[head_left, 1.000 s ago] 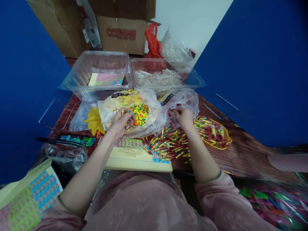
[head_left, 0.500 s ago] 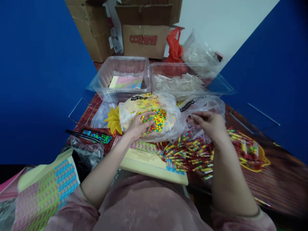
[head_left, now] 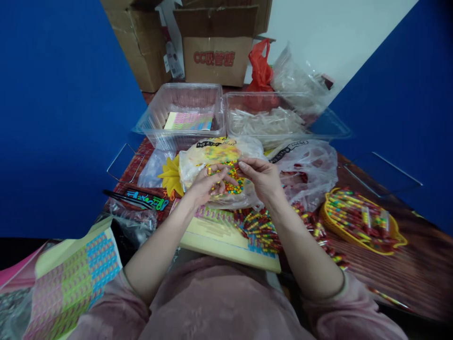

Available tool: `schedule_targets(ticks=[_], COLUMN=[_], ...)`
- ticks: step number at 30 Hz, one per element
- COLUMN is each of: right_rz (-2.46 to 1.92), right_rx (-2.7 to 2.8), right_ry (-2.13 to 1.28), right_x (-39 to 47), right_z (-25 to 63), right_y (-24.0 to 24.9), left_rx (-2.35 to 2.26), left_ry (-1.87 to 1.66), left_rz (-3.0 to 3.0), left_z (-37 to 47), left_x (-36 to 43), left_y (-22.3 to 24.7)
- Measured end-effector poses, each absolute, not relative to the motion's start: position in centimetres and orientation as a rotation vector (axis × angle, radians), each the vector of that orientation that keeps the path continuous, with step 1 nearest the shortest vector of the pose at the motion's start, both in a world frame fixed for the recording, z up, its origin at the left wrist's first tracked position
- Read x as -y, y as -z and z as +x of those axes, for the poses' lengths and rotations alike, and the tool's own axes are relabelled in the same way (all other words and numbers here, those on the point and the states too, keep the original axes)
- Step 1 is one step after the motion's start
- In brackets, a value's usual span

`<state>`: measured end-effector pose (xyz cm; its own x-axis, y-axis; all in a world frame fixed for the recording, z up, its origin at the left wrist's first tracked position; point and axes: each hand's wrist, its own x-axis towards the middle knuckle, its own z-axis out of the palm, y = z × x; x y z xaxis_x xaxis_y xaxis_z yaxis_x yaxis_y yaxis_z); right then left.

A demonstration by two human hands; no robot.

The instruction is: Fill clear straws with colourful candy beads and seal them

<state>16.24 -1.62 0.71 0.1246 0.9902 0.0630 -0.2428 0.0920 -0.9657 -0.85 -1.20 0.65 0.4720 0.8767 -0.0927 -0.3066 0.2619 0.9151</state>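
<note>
My left hand (head_left: 208, 183) is over a white plastic bag (head_left: 191, 174) holding small round multicoloured candies (head_left: 235, 187). Its fingers are curled. Candy colours show around them, but whatever lies inside the grasp is unclear. Close by on the right, the thumb and forefinger of my right hand (head_left: 261, 175) pinch a small red piece (head_left: 236, 165) near the left fingertips. A second plastic bag (head_left: 314, 160), with red pieces showing through its opening, lies right of that hand. Candy-filled tubes with red ends (head_left: 260, 226) are heaped below the right wrist, partly hidden by the forearm.
A yellow basket (head_left: 331, 226) of filled tubes stands at right. Two clear plastic bins (head_left: 145, 123) (head_left: 226, 118) sit behind the bags, one holding clear tubes (head_left: 269, 122). Sticker sheets (head_left: 215, 236) lie in front. Cardboard boxes (head_left: 215, 71) and a red bag (head_left: 261, 66) are at the back.
My right hand has moved left from the second bag to beside my left hand, now with a small red piece in its pinch. The left fingers have curled more. The view has shifted slightly.
</note>
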Motion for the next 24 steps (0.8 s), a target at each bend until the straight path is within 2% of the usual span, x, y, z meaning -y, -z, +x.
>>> schedule_targets(ticks=[24], right_rz=[-1.037], right_rx=[0.924], right_ry=[-1.325], right_x=[1.3], right_z=[15.2], right_y=[-1.3], left_rx=[-0.631], left_ry=[-0.815], left_rz=[0.891], left_z=[-1.3], left_x=[0.4], left_y=[0.0])
